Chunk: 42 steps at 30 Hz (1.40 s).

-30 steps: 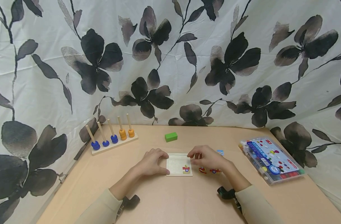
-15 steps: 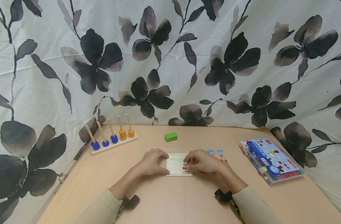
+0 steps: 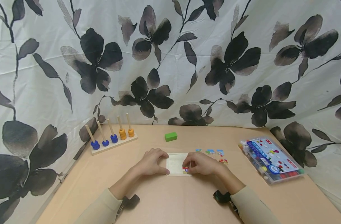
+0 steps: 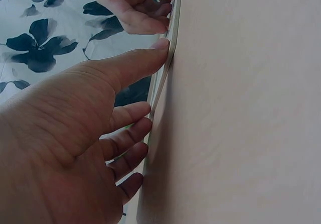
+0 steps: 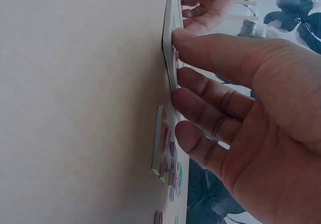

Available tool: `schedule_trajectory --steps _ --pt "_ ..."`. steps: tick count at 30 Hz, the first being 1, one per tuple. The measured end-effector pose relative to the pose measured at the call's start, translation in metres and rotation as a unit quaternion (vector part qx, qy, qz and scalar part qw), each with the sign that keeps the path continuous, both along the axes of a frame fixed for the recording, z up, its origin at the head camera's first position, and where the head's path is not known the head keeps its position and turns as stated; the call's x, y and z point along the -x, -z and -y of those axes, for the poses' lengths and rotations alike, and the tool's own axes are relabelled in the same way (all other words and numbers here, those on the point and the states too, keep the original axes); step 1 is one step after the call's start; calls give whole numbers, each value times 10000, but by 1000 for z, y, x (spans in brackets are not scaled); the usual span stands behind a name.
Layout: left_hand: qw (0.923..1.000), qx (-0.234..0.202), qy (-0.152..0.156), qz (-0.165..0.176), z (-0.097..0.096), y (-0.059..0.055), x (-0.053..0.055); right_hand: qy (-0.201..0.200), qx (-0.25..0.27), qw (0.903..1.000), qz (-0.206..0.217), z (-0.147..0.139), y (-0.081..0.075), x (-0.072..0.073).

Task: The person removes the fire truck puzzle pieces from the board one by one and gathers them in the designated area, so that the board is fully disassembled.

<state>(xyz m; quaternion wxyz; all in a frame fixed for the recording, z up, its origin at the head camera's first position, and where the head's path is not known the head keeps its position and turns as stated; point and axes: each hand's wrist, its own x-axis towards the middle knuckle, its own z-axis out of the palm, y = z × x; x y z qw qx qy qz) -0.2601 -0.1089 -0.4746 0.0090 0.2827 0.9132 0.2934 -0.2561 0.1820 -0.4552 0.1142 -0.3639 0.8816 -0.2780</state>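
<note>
A pale shallow wooden tray (image 3: 174, 164) lies on the table in the middle of the head view. In its lower right corner sits a small puzzle piece (image 3: 184, 170) with a colourful picture, partly covered by my right hand (image 3: 201, 164). The thumb and index fingertips of that hand touch down at the piece. My left hand (image 3: 151, 163) rests along the tray's left edge, thumb and fingers spread apart; in the left wrist view its thumb (image 4: 143, 61) lies at the near rim. Several loose picture pieces (image 3: 220, 152) lie right of the tray, some hidden by the right hand.
A green block (image 3: 170, 137) lies behind the tray. At the back left stands a pegboard (image 3: 117, 144) with blue and orange rings. A clear plastic case (image 3: 271, 160) of coloured parts is on the right. A floral cloth (image 3: 187, 62) hangs behind the table.
My right hand has moved left and slightly down from the tray's upper right corner onto the piece, uncovering more loose pieces behind it. The left hand and tray have stayed put.
</note>
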Motion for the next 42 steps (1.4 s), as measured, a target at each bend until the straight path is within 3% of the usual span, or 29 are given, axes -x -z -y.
schedule_trajectory --steps 28,42 --pt "10000 66 -39 11 0 2 1 -171 107 9997 153 1 9 4" --pt "9999 32 -54 93 0 1 0 44 214 9995 206 1 7 2"
